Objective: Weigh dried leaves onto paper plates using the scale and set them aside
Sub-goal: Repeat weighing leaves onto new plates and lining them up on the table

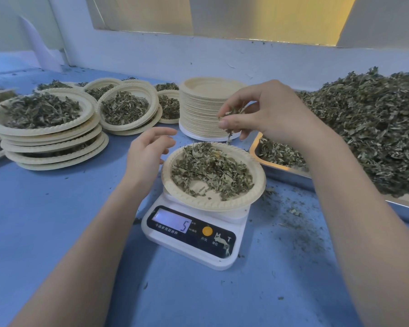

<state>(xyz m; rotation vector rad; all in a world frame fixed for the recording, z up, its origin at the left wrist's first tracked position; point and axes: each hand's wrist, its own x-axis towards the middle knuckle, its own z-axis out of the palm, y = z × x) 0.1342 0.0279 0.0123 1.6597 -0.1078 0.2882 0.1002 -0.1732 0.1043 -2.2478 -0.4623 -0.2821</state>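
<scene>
A white digital scale (194,234) stands on the blue table, its display reading 5. On it sits a paper plate (213,202) partly covered with dried leaves (210,171). My right hand (267,114) hovers above the plate's far rim and pinches a small tuft of dried leaves (232,114) between thumb and fingers. My left hand (149,149) is just left of the plate with fingers relaxed, holding nothing; I cannot tell if it touches the rim.
A tall stack of empty paper plates (206,109) stands behind the scale. Stacks of filled plates (50,128) crowd the left. A metal tray (291,174) at the right carries a big heap of dried leaves (376,123). Leaf crumbs litter the table beside the scale.
</scene>
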